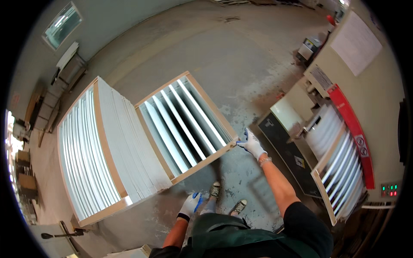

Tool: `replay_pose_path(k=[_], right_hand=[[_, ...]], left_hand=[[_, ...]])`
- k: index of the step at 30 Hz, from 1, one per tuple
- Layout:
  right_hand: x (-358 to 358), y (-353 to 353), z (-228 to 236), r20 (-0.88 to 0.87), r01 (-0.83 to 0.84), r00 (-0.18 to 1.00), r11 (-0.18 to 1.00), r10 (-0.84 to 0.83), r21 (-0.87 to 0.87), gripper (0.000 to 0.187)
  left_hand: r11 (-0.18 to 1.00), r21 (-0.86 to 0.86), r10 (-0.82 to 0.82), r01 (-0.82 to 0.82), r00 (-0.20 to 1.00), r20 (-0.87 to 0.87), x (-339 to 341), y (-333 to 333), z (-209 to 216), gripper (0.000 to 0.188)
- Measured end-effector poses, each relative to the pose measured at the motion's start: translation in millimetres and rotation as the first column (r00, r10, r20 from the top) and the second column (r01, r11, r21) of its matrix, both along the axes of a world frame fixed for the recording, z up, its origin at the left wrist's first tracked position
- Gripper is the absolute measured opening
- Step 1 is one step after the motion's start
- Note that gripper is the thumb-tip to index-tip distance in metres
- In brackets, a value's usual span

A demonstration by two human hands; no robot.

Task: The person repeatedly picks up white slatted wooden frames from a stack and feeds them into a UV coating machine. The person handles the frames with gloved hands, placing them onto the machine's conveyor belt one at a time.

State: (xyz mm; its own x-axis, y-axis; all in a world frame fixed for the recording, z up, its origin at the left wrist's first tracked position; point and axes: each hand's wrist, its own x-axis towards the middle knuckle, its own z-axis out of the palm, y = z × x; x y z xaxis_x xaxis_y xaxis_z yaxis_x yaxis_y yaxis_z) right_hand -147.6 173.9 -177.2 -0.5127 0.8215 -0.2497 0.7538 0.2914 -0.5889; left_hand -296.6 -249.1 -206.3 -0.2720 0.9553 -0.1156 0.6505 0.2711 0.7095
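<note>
My right hand (253,145), in a white glove with blue fingers, is at the near right corner of a louvered panel (204,158), its thumb and fingers around that corner. The panel has a light wooden-coloured frame and several white slats, with dark gaps between them. Its left side adjoins a stack of similar louvered panels (129,146), whose pale edges face me. My left hand (189,205), gloved the same way, hangs low beside my leg, fingers loosely apart and holding nothing.
On the right, a beige machine (361,47) with a red bar (352,133) has another louvered panel (340,172) at its side. A dark cabinet (288,155) is below it. A rack (60,81) lines the left wall. Grey concrete floor (206,38) extends ahead.
</note>
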Motion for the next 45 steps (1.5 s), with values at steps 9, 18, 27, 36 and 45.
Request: replay_pose_path(k=[9,18,27,36,45], right_hand=[[-100,45,-72,0.296,-0.140,0.937,0.975,0.186,-0.172,0.051],[12,12,-78,0.373,-0.028,0.927,0.999,0.040,-0.038,0.060],[152,-57,44,0.217,0.117,0.971,0.991,-0.099,-0.070,0.049],[295,-190,172,0.029,0.533,0.846,0.845,-0.532,-0.039,0.051],[409,-358,179,-0.278,0.890,0.391,0.438,-0.877,-0.131,0.046]], left_hand=[[0.535,-0.552,0.772,-0.639,0.107,0.626,-73,-37,-42,0.052],[0.631,-0.543,0.775,-0.554,0.413,0.479,-62,-5,-37,0.050],[0.772,-0.528,0.631,-0.354,0.528,0.569,-3,-23,57,0.043],[0.948,-0.249,0.310,-0.196,0.738,0.600,22,-37,69,0.055],[0.970,-0.178,-0.151,0.164,0.985,0.083,76,77,153,0.048]])
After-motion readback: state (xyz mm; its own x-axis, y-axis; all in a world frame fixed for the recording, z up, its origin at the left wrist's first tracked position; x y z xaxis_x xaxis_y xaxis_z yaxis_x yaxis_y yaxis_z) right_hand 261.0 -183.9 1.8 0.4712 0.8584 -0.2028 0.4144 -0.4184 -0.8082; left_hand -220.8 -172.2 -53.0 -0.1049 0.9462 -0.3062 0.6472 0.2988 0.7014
